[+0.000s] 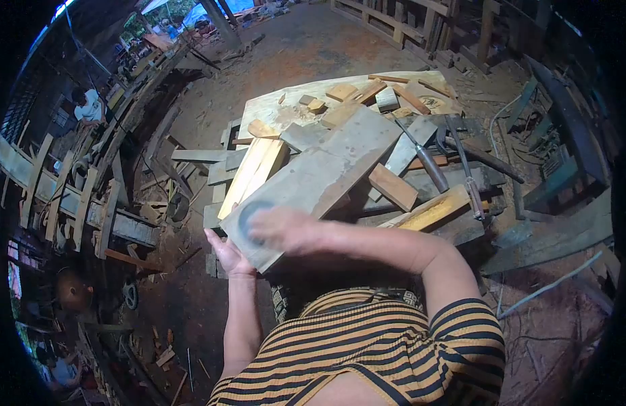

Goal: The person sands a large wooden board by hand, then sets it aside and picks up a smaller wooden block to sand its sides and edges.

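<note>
A long grey wooden board [340, 152] slants from my lap up across the pile of timber. My left hand [229, 256] holds its near left corner, thumb along the end and the other fingers partly hidden by the wood. On the board's near end, my right hand [286, 230] is smeared by motion and presses on a round grey disc [251, 218] that looks like a sanding disc. Beside the board lie a pale yellow timber block [253, 169] and a short brown block [392, 187].
A chisel-like tool with a dark handle [431, 168] and a long metal bar clamp [467, 169] lie to the right. Several wood offcuts rest on a plywood sheet [265, 111] beyond. A person [89, 107] is at the far left, near a slatted wooden frame [62, 196].
</note>
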Demonstrator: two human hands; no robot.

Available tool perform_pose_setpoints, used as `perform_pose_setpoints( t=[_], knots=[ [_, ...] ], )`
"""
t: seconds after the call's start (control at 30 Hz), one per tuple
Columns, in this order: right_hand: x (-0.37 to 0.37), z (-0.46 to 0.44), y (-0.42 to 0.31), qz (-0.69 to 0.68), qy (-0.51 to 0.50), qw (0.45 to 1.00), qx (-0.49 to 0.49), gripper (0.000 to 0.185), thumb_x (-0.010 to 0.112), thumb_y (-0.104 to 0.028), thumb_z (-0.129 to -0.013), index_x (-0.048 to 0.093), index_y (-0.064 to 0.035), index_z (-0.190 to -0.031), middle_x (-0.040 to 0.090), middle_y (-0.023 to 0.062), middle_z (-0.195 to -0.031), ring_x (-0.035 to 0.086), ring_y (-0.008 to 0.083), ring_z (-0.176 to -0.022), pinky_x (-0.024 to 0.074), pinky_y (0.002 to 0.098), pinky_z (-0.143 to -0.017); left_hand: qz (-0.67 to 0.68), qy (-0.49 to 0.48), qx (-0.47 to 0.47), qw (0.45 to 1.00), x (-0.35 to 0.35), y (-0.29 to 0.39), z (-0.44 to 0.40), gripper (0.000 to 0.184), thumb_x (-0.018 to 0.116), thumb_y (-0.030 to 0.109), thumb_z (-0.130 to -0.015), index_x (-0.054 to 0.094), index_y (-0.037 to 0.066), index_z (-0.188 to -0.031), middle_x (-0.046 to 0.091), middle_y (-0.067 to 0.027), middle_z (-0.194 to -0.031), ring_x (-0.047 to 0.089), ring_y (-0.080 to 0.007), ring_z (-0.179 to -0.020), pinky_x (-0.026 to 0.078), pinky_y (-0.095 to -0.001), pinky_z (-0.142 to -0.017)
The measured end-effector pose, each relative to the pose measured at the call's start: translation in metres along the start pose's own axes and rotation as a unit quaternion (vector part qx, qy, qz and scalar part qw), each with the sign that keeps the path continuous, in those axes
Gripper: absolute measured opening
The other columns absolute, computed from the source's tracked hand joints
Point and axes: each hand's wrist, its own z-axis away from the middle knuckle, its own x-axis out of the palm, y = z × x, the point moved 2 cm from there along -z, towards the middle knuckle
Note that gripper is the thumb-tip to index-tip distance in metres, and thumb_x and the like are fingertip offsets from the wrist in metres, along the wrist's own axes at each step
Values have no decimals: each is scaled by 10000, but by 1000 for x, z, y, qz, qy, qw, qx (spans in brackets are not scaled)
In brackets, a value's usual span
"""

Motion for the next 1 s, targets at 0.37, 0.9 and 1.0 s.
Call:
perform_pose_setpoints(
  t=[0.37,0.9,1.0],
  knots=[
    [-148,159,207,282,122,793,525,423,479,-236,-860,562,-74,-1242,478,173,-1342,436,306,-1254,288,382,-1089,-27,-54,-5,998,-1,-6,-3,565,517,408,-912,429,75,-1361,452,-146,-1369,438,-313,-1243,333,-483,-1049],
    [-100,112,75,56,51,957,280,267,523,-174,-864,614,-45,-1079,595,157,-1161,502,306,-1175,363,396,-1020,-65,-39,7,997,1,-7,2,493,554,293,-894,478,37,-1308,509,-144,-1310,488,-322,-1188,370,-486,-1022],
    [-136,174,155,248,135,877,389,330,528,-176,-869,602,-47,-1163,548,167,-1258,472,307,-1215,322,394,-1063,-77,-13,3,997,-3,-10,2,458,587,246,-874,505,27,-1268,541,-144,-1260,517,-323,-1147,398,-495,-995]
  ],
)
